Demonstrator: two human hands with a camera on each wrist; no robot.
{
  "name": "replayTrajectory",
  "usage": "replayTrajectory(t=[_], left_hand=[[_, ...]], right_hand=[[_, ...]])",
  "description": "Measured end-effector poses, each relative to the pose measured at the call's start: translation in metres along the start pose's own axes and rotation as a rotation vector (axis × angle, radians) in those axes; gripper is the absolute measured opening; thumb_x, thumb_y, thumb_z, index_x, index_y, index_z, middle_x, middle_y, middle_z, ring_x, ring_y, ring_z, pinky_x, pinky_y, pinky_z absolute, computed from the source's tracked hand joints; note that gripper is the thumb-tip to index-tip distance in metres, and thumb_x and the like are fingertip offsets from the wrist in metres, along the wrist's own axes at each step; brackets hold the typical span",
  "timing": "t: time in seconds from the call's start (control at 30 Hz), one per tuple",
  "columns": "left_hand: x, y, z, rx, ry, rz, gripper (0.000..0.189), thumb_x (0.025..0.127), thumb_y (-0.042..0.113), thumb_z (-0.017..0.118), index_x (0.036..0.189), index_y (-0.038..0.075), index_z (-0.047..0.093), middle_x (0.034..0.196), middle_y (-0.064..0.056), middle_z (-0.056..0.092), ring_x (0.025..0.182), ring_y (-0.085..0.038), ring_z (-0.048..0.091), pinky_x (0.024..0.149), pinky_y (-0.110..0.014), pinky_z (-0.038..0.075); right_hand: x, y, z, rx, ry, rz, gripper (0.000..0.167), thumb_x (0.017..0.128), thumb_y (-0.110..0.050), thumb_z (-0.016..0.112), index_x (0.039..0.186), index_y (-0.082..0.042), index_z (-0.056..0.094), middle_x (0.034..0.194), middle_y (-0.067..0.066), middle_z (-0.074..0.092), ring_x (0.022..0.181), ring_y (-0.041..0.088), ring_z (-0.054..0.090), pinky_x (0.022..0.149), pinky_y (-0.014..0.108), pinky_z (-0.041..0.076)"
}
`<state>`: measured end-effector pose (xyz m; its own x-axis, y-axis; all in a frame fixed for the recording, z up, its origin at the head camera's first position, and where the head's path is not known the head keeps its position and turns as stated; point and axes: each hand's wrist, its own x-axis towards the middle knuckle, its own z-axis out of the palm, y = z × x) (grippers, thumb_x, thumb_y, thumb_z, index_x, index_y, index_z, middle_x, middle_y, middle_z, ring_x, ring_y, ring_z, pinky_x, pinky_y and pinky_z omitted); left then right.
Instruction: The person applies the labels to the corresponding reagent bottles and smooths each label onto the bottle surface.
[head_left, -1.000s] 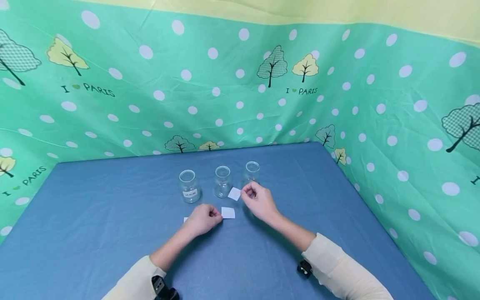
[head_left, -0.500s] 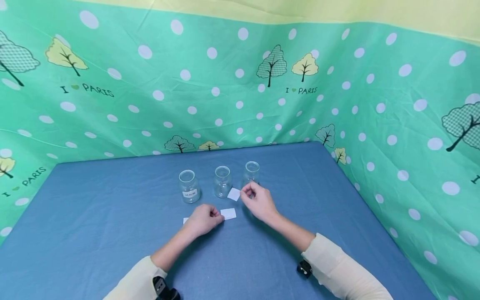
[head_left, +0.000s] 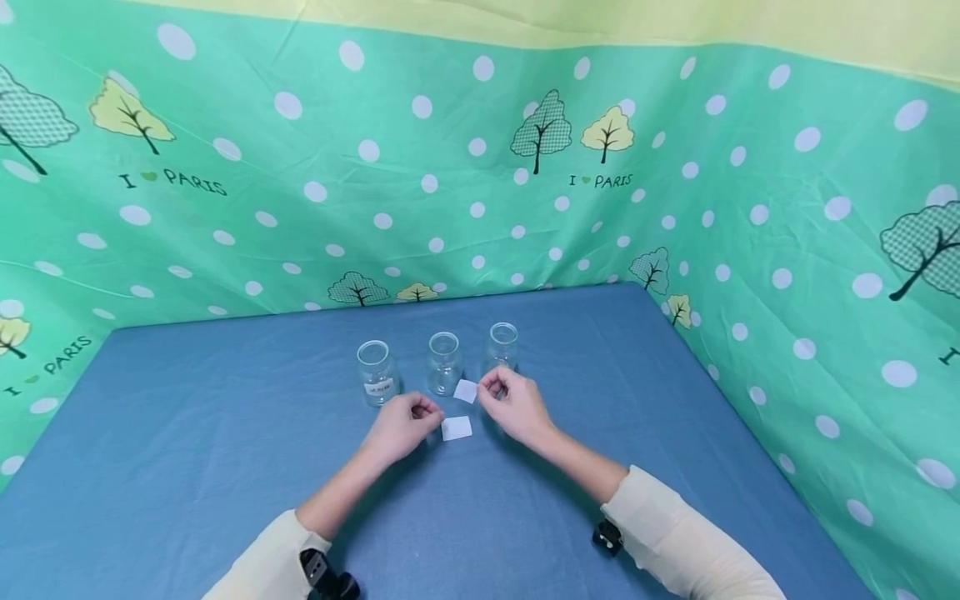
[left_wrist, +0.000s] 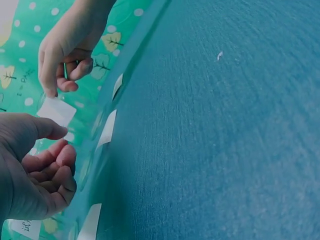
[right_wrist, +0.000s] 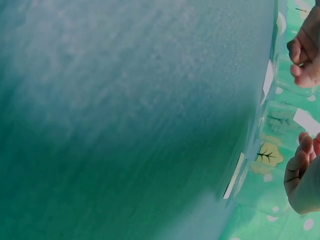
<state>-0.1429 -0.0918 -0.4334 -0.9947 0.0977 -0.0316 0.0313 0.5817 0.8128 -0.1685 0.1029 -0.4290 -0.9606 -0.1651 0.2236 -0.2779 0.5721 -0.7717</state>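
My right hand [head_left: 514,405] pinches a white label [head_left: 466,391] by its edge, in front of the middle glass jar [head_left: 444,360]. Just left of a second white label [head_left: 457,428] on the table is my left hand [head_left: 405,423]. In the left wrist view its thumb [left_wrist: 52,129] stands apart from loosely curled fingers [left_wrist: 62,172], with nothing between them. The left jar [head_left: 375,360] bears a small label with dark print [head_left: 379,390]. Partly behind my right hand stands the right jar [head_left: 503,340]. The left wrist view also shows a label [left_wrist: 90,225] that my left hand hides in the head view.
Blue cloth [head_left: 225,442] covers the table. A green dotted curtain [head_left: 450,167] rises along its back and right edges. Another label [right_wrist: 234,176] lies on the cloth in the right wrist view, hidden from the head camera. Dark devices [head_left: 327,577] are strapped at both wrists.
My left hand has drawn up and left, off the middle label, which turned slightly under it earlier. A label left of that hand is now covered by it. My right hand has barely moved.
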Motion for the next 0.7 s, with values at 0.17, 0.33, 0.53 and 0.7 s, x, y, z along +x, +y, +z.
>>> replayTrajectory(t=[0.17, 0.33, 0.53, 0.7], left_hand=[[0.002, 0.002, 0.000, -0.061, 0.036, 0.009, 0.009, 0.082, 0.016, 0.069, 0.085, 0.007, 0.068, 0.074, -0.002, 0.065, 0.063, -0.008, 0.054, 0.060, -0.022, 0.045], [0.004, 0.005, 0.001, -0.139, 0.042, 0.005, 0.011, 0.083, 0.015, 0.068, 0.087, 0.004, 0.069, 0.073, -0.007, 0.067, 0.059, -0.008, 0.055, 0.057, -0.022, 0.045], [0.004, 0.007, 0.002, -0.228, 0.039, -0.023, 0.015, 0.086, 0.016, 0.066, 0.088, 0.001, 0.068, 0.072, -0.015, 0.066, 0.057, -0.013, 0.058, 0.054, -0.022, 0.044], [0.003, 0.010, 0.002, -0.287, 0.042, -0.054, 0.017, 0.087, 0.017, 0.065, 0.090, 0.001, 0.068, 0.075, -0.019, 0.065, 0.057, -0.012, 0.057, 0.055, -0.022, 0.046]], right_hand=[[-0.001, -0.001, 0.002, -0.023, -0.005, -0.030, 0.006, 0.083, -0.018, 0.064, 0.083, -0.011, 0.065, 0.069, -0.003, 0.060, 0.057, 0.007, 0.047, 0.053, 0.018, 0.038], [-0.003, -0.005, 0.004, -0.048, -0.009, -0.065, 0.007, 0.083, -0.019, 0.064, 0.084, -0.012, 0.066, 0.069, -0.005, 0.061, 0.056, 0.004, 0.046, 0.052, 0.018, 0.039], [-0.005, -0.007, 0.008, -0.076, 0.002, -0.135, 0.005, 0.083, -0.018, 0.062, 0.083, -0.015, 0.066, 0.068, -0.007, 0.059, 0.057, 0.003, 0.047, 0.054, 0.017, 0.040], [-0.006, -0.007, 0.011, -0.120, 0.029, -0.239, 0.005, 0.083, -0.017, 0.062, 0.083, -0.015, 0.066, 0.068, -0.006, 0.058, 0.058, 0.008, 0.052, 0.055, 0.016, 0.041]])
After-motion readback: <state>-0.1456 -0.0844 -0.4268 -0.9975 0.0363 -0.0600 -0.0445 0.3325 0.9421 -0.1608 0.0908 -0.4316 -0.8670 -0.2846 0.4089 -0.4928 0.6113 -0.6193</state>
